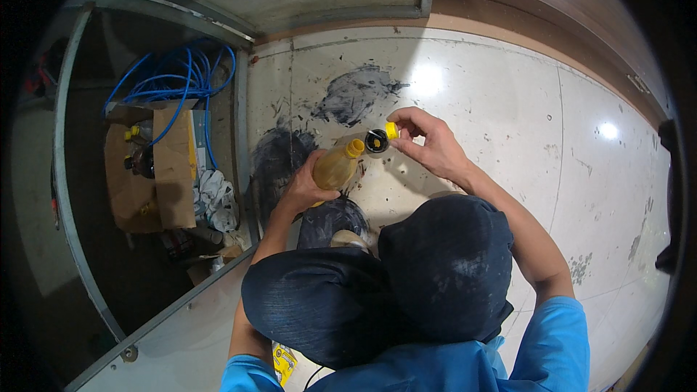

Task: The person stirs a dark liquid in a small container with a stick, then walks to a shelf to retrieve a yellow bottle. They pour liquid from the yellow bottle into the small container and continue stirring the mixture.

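Observation:
My left hand is wrapped round a plastic bottle of yellowish liquid. The bottle leans to the upper right, and its yellow-rimmed mouth shows no cap. Between the thumb and fingers of my right hand is a yellow cap. Just left of that cap, on the floor, stands a small round dark container with something yellow in its middle and a thin pale stick at its rim. The bottle's mouth is close beside this container. I cannot tell whether they touch.
Dark smears mark the pale tiled floor. To the left, a metal-framed cabinet holds a cardboard box with bottles, a coiled blue cable and a crumpled white plastic bag. A yellow packet lies by my left arm.

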A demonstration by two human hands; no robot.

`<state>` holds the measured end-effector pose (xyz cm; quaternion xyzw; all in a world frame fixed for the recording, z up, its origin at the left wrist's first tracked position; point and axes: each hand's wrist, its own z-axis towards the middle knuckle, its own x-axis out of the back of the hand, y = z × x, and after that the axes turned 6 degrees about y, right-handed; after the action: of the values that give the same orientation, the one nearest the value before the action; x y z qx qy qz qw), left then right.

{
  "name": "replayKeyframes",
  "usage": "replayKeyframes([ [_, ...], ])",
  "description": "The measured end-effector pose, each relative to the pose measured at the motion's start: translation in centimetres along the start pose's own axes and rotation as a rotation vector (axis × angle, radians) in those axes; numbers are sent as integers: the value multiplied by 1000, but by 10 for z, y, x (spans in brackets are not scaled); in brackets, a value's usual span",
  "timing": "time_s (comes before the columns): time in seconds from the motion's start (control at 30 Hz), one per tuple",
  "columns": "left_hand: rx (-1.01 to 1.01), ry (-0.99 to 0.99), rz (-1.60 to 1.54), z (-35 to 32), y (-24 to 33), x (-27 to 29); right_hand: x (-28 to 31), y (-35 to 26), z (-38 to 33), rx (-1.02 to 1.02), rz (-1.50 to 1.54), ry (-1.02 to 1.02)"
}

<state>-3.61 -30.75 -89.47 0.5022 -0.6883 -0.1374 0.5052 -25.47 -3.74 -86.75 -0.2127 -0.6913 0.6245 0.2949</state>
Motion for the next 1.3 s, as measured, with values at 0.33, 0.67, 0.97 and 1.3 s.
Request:
replayKeyframes([
  [0.33, -39, -36, -96, 3, 6, 2, -9, -28, 10, 192, -215, -161],
  [0.67, -121, -135, -140, -8, 27, 12, -12, -48, 21, 507, -442, -373],
  [0.97, -136, -210, -183, -12, 23, 12, 2, -63, 31, 650, -489, -498],
  [1.3, -192, -64, -69, -7, 31, 2, -13, -85, 38, 105, -876, -437],
])
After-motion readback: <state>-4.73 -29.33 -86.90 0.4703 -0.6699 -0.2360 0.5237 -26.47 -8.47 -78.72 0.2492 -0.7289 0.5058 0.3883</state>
